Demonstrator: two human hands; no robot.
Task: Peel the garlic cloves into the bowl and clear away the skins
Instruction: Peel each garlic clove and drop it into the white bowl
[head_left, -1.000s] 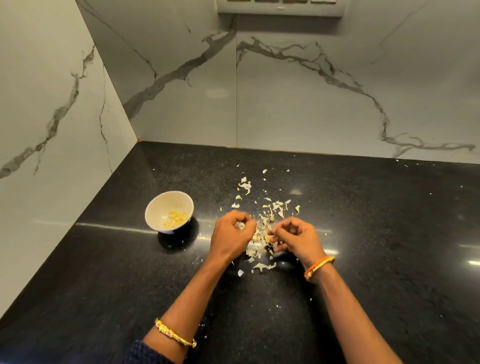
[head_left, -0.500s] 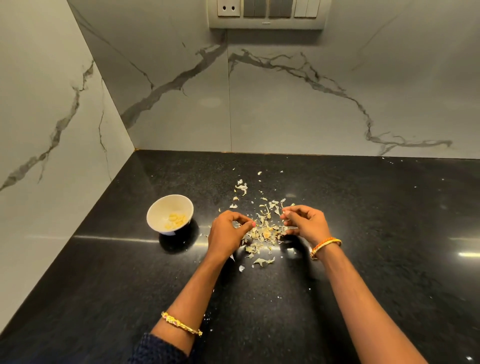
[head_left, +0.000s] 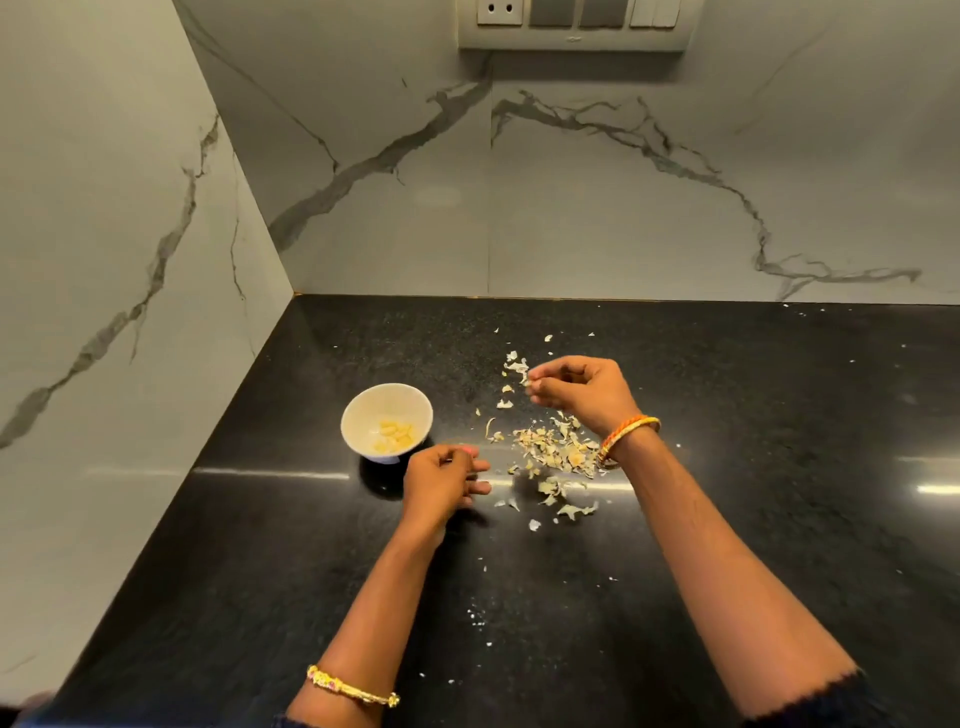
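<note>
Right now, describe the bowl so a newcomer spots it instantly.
Start at the black counter where the two marble walls meet. Left of the scattered skins, just beyond the left hand, stands the bowl. It is the only vessel there: small, white, round, with yellowish peeled cloves inside.

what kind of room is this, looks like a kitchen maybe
Most likely a home kitchen corner. A polished black stone countertop meets marble-look wall tiles, with a switch and socket panel above. Garlic skins lie scattered beside a small white bowl of peeled cloves.
</note>
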